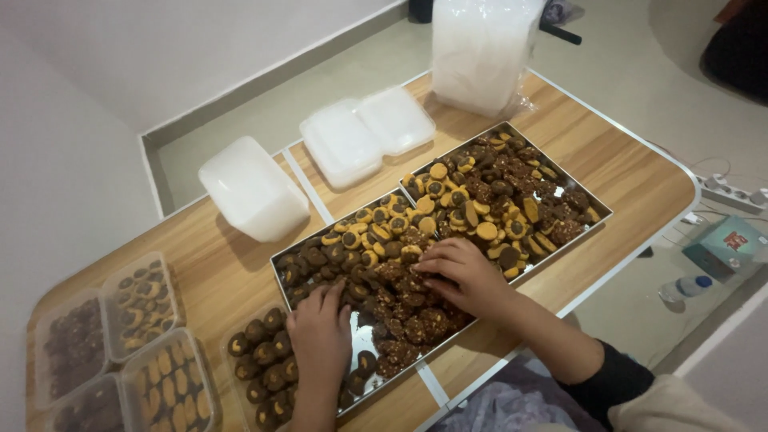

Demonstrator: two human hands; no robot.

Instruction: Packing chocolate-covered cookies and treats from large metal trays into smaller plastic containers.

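Sorting cookies on the bench.
From the tray down: your right hand pinches dark cookies at its near end; your left hand lies loose, grasping nothing, over the open box. Lift one at a time, lightly, since they crumble.

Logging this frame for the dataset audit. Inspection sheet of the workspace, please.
Surface: light wooden folding table with pale edging.
Job's things: two shallow metal trays heaped with yellow-and-chocolate round cookies; clear plastic box of dark cookies below the left hand.
Clutter: filled clear plastic containers; empty white lidded plastic boxes; bagged stack of clear containers.
Grips: left hand and right hand both among the cookies; closure unclear.
Cables: white power strip with cords on the floor.
Surroundings: tiled floor, plastic water bottle, teal box.
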